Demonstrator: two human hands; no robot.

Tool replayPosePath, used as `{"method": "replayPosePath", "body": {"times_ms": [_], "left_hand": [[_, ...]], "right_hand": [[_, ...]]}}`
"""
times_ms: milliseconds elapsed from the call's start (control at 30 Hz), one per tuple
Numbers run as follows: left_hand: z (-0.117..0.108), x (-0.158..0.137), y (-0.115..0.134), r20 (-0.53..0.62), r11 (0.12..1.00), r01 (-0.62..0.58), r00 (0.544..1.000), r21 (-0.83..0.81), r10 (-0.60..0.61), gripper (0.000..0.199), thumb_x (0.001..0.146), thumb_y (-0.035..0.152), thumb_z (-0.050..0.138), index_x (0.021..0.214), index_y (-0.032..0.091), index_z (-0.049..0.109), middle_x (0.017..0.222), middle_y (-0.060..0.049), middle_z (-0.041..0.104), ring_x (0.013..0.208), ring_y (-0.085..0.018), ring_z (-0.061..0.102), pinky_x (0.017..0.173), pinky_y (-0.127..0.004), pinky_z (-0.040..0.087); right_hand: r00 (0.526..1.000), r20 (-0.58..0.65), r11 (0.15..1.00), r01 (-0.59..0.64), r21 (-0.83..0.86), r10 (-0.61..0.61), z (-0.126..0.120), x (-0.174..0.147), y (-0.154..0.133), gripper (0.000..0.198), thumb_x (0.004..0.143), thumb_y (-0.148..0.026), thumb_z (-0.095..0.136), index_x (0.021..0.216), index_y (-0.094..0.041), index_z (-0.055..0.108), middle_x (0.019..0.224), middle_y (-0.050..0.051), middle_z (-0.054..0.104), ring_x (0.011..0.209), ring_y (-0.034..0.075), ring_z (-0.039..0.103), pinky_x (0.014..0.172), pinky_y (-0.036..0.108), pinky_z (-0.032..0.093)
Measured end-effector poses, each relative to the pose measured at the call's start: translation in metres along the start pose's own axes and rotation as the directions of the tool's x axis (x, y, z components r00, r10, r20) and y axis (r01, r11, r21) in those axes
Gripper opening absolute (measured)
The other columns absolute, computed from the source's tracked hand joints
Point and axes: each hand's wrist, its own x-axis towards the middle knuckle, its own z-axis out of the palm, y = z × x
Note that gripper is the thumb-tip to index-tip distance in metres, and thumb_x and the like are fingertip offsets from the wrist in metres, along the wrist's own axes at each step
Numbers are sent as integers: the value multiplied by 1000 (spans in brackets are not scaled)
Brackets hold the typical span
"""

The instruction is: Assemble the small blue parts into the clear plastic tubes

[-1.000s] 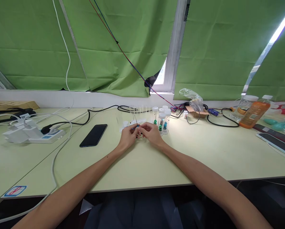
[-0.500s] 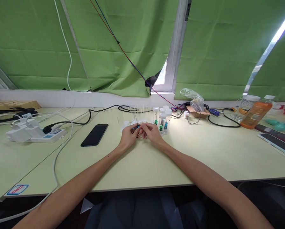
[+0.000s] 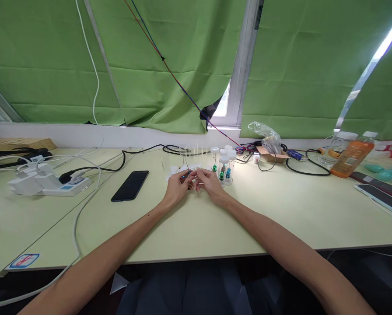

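My left hand (image 3: 176,184) and my right hand (image 3: 209,183) meet over the table, fingertips together. Between their fingers is a small blue piece with a thin dark stem (image 3: 187,164), mostly hidden by the fingers. Just right of my right hand stand several clear tubes with white caps; a green piece (image 3: 221,174) shows in one and a blue piece (image 3: 228,172) in another. Behind the hands are clear open tubes (image 3: 184,151), and small white caps (image 3: 173,169) lie beside my left hand.
A black phone (image 3: 130,186) lies to the left, with a white power strip (image 3: 63,188) and cables beyond it. At the right stand an orange bottle (image 3: 353,156), a clear jar (image 3: 338,146) and a small cardboard box (image 3: 272,156). The table's front edge runs below my forearms.
The fingers of both hands have shifted slightly around the blue piece, and its stem leans a little differently. Everything else stays in place.
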Motion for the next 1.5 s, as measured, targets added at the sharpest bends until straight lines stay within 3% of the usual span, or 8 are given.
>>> {"method": "replayPosePath", "body": {"times_ms": [167, 467, 900, 1133, 1333, 1500], "left_hand": [[0, 1, -2, 6, 999, 3, 1000, -37, -3, 27, 75, 25, 55, 97, 15, 68, 77, -4, 69, 60, -17, 65, 60, -30, 55], [2, -2, 6, 24, 997, -10, 1000, -80, 12, 20, 78, 26, 53, 88, 15, 67, 60, -1, 62, 54, -15, 60, 57, -28, 50], [1, -2, 5, 43, 999, -10, 999, -51, 12, 23, 74, 22, 50, 87, 15, 68, 66, -4, 66, 58, -15, 59, 55, -27, 48], [1, -2, 4, 24, 1000, -5, 1000, -3, 6, 23, 80, 33, 56, 87, 16, 68, 66, -3, 64, 59, -15, 58, 55, -26, 47], [0, 0, 0, -5, 999, -11, 1000, 41, 12, 38, 82, 52, 58, 88, 16, 70, 65, -3, 64, 55, -14, 56, 53, -26, 48], [0, -1, 1, 6, 997, -12, 1000, 77, 12, 41, 84, 54, 57, 92, 16, 71, 63, -3, 62, 53, -14, 55, 53, -26, 47]], "right_hand": [[999, 39, 1000, -5, 1, 5, 1, -1, -1, 45, 78, -61, 64, 95, -19, 69, 96, 8, 73, 56, 10, 59, 49, 24, 43], [999, 45, 999, -15, -35, 16, 2, -3, -5, 41, 74, -53, 72, 97, -20, 67, 99, 7, 74, 58, 10, 58, 52, 25, 44], [998, -12, 991, 52, -123, -54, 3, -1, -4, 32, 68, -43, 78, 87, -19, 69, 65, -1, 64, 54, 11, 54, 51, 26, 40], [995, -59, 986, 77, -146, -86, 3, 0, -5, 32, 66, -44, 79, 82, -18, 68, 61, -1, 61, 52, 11, 53, 48, 25, 39], [986, -131, 977, 71, -202, -99, 3, 1, -6, 33, 67, -49, 77, 76, -18, 67, 59, -2, 60, 47, 10, 49, 45, 25, 38], [982, -134, 972, 101, -213, -131, 2, 1, -5, 35, 72, -52, 73, 72, -17, 66, 62, -1, 60, 46, 9, 50, 43, 24, 39]]}}
